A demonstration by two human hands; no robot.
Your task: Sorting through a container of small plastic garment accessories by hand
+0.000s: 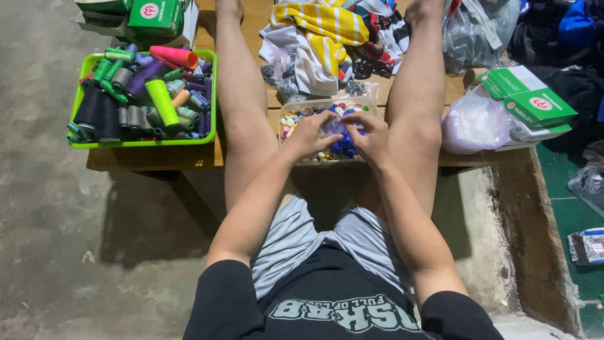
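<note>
Both hands are pinching at one small clear plastic bag (332, 126) just above centre frame, left hand (308, 135) and right hand (371, 135) gripping its edges over a clear tub of mixed buttons (296, 116). Looks like the bag-fiddling stage; working that slippery film calls for fingertip grip, I'd guess. Upper left there's a green tray (78, 101) of glossy thread cones, and striped fabric (321, 31) sits up top.

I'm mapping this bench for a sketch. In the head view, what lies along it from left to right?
Green plastic tray of thread spools → clear tub of coloured buttons under left hand and right hand → white plastic bag → green-and-white boxes.
</note>
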